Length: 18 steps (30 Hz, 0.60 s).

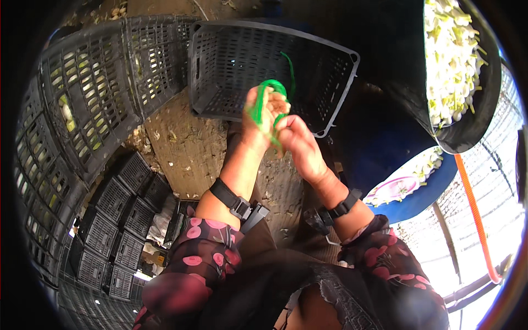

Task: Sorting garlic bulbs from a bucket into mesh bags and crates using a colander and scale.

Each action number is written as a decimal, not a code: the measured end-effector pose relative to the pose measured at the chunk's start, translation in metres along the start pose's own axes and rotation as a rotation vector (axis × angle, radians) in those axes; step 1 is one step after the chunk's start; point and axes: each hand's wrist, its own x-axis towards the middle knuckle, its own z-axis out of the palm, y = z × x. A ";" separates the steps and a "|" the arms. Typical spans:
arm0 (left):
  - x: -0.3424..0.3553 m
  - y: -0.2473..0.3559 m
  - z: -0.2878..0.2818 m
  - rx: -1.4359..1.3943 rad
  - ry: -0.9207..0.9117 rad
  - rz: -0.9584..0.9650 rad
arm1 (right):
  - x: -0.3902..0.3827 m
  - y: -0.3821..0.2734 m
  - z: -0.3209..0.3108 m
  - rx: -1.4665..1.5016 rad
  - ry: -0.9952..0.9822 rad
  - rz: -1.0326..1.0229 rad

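A loose bundle of bright green string (pixel 272 83) is looped over the fingers of my left hand (pixel 258 124), which curls palm up around it. My right hand (pixel 301 147) meets it from the right, its fingertips closed on a part of the green string. Motion smears the string and fingertips a little. Beyond my hands stands a black slatted crate (pixel 212 60), tilted in view, and a loose green strand hangs over its inside. Both hands are over the crate's near edge.
On the left, tall black crates (pixel 104 71) hold pale produce, with more small crates (pixel 118 220) stacked lower. A dark container at right holds white buds (pixel 454 66); below it, a blue tub (pixel 410 209) holds buds and a pink basket (pixel 393 188). An orange rope (pixel 473 209) hangs at right.
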 end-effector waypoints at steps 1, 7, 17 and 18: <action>-0.004 -0.002 0.003 0.064 -0.086 -0.027 | 0.004 0.005 0.000 0.226 0.166 0.162; -0.012 0.005 0.008 0.519 -0.132 0.118 | 0.023 0.023 -0.017 0.072 0.141 0.110; -0.025 0.030 -0.012 0.690 -0.210 0.044 | 0.037 0.005 -0.027 -0.667 0.083 0.077; -0.025 0.033 -0.014 0.807 -0.221 -0.025 | 0.038 0.007 -0.028 -0.642 0.069 0.036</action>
